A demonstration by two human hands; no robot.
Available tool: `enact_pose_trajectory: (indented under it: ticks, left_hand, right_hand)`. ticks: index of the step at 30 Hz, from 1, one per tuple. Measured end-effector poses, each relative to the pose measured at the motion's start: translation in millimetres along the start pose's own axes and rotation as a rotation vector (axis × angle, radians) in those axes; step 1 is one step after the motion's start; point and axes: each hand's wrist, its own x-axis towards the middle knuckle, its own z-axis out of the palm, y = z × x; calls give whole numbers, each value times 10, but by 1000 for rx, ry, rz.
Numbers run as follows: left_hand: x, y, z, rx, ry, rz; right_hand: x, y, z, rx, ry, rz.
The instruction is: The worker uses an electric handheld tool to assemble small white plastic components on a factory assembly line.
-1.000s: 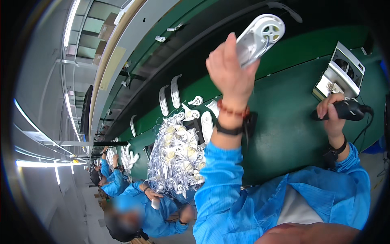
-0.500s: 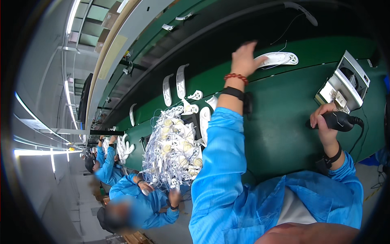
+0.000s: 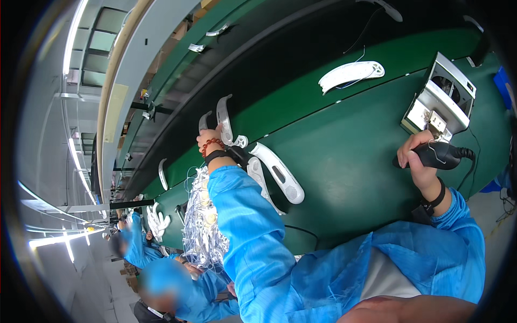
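Note:
My left hand (image 3: 210,139) reaches far left over the table. It is at the near ends of two curved white plastic shells, the smaller one (image 3: 204,121) and the taller one (image 3: 224,119). Its fingertips are partly hidden, so whether it grips a shell does not show. My right hand (image 3: 421,160) is wrapped round a black hand tool (image 3: 437,155) with a coiled cord, in front of a silver boxy device with a fan (image 3: 451,97). A long white shell with a slot (image 3: 277,172) lies beside my left forearm.
A tangled heap of white parts and thin wires (image 3: 202,226) lies left of my arm. Another white shell with a wire (image 3: 353,74) rests at the far side of the green table (image 3: 344,145). A dark strip (image 3: 269,81) runs behind it. Co-workers in blue (image 3: 177,290) sit at left.
My left hand has swung left, from beside the far wired shell to the two upright-looking curved shells. My right hand keeps its hold on the black tool. The view has shifted slightly.

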Motion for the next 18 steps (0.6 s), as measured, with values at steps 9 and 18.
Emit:
enact_pose_trajectory:
  ticks: [9,18]
  left_hand:
    - [341,-349,471,190,74,276]
    - [524,-23,443,19,-133,314]
  right_hand:
    - [36,5,3,9,-17,-23]
    - [90,21,26,25,-51,-41]
